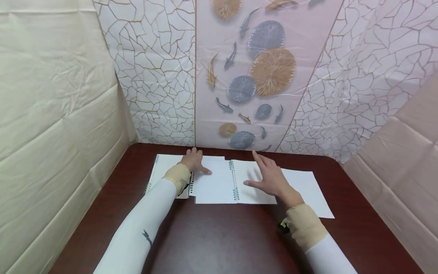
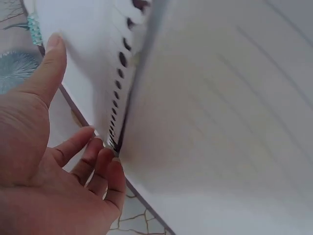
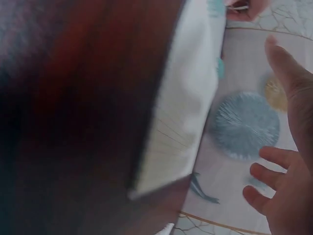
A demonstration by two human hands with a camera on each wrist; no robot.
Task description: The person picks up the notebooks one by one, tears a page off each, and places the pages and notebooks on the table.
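My left hand (image 1: 194,161) is at the far part of a white punched sheet (image 1: 208,180), thumb spread away from the fingers. In the left wrist view its fingertips (image 2: 116,169) touch the paper near the end of the row of holes. This sheet overlaps an open notebook (image 1: 254,194) with green rings along its middle. Above that notebook's right page my right hand (image 1: 272,177) is held with fingers spread, gripping nothing. Another notebook (image 1: 167,163), with green rings at its left edge, lies under my left wrist.
A white sheet (image 1: 308,186) lies at the right, partly behind my right forearm. All the paper is on a dark red-brown table (image 1: 219,236). Patterned cloth (image 1: 164,76) hangs behind the table, with pale cloth (image 1: 51,95) at the left side.
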